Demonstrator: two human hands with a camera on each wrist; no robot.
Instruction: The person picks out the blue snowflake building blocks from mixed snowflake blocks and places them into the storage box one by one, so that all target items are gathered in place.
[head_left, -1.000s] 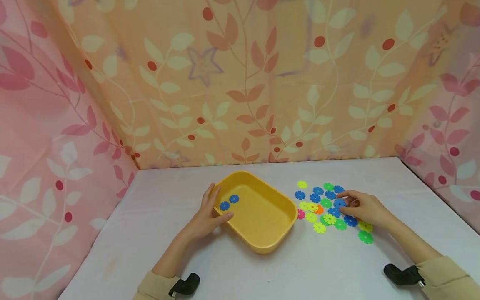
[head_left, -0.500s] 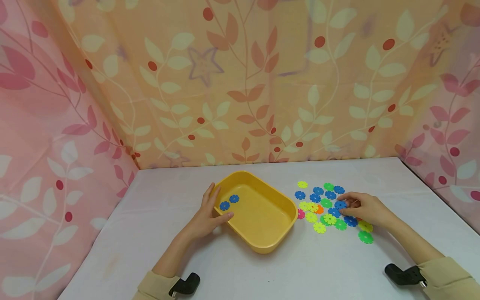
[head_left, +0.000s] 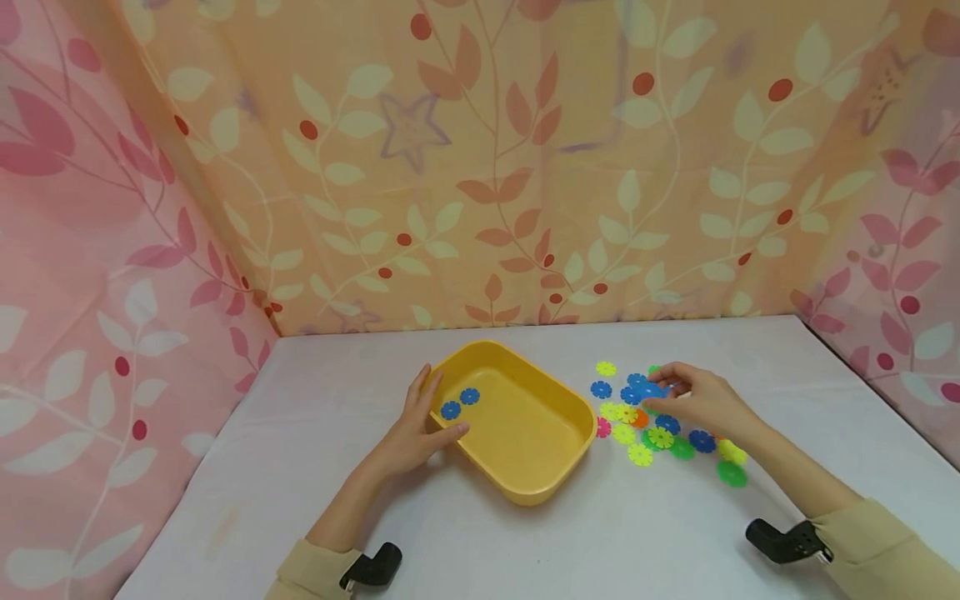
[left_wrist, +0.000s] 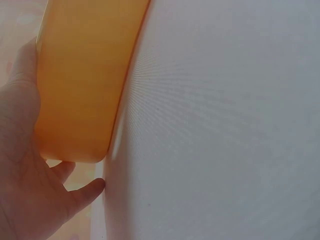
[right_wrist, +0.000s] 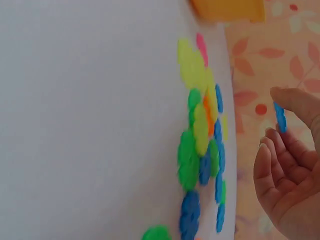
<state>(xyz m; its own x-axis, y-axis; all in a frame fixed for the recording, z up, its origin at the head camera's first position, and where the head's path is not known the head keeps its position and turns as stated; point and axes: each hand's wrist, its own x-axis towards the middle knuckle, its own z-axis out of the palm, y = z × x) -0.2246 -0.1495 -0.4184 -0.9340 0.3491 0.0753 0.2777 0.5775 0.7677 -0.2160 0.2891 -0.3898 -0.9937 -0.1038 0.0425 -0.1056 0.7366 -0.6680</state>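
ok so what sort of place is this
Probably an indoor work booth: leaf-print curtains behind and at both sides, a white table, and a yellow tub with coloured discs scattered beside it.

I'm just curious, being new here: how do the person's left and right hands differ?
The left hand touches the yellow tray; the right hand pinches a blue disc. The left hand is spread beside the tray; the right hand is curled above loose discs. Both are bare.

1 pinched blue disc [right_wrist: 280,118] hangs right of a yellow tub [head_left: 525,437].
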